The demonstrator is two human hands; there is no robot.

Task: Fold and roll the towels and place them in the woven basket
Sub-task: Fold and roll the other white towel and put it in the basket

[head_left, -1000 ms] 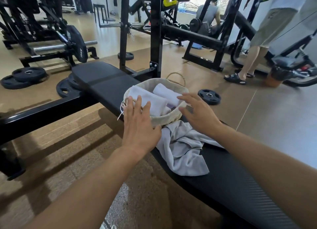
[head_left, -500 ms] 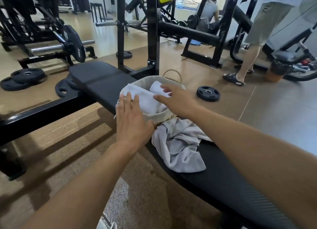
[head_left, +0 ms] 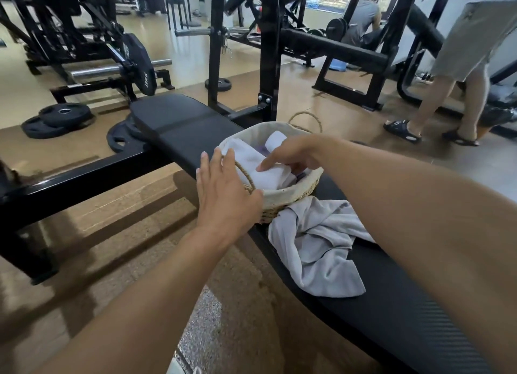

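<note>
A woven basket [head_left: 291, 196] with a cloth lining and rope handles stands on the black gym bench [head_left: 179, 122]. Rolled white towels [head_left: 251, 158] lie inside it. My right hand [head_left: 291, 152] reaches into the basket from the right, fingers extended and pressing on a white rolled towel [head_left: 272, 176]. My left hand [head_left: 223, 189] rests flat with straight fingers against the basket's near-left rim, by its rope handle. A crumpled grey towel [head_left: 316, 247] lies unfolded on the bench just in front of the basket.
Weight plates [head_left: 60, 119] lie on the floor at the left, and another plate [head_left: 218, 84] further back. Black rack uprights [head_left: 268, 52] rise behind the bench. A person in sandals [head_left: 402, 129] stands at the right; another person sits further back.
My right hand has moved left and down into the basket onto the rolled towel. My left hand stays on the basket's near-left rim. The camera has moved closer.
</note>
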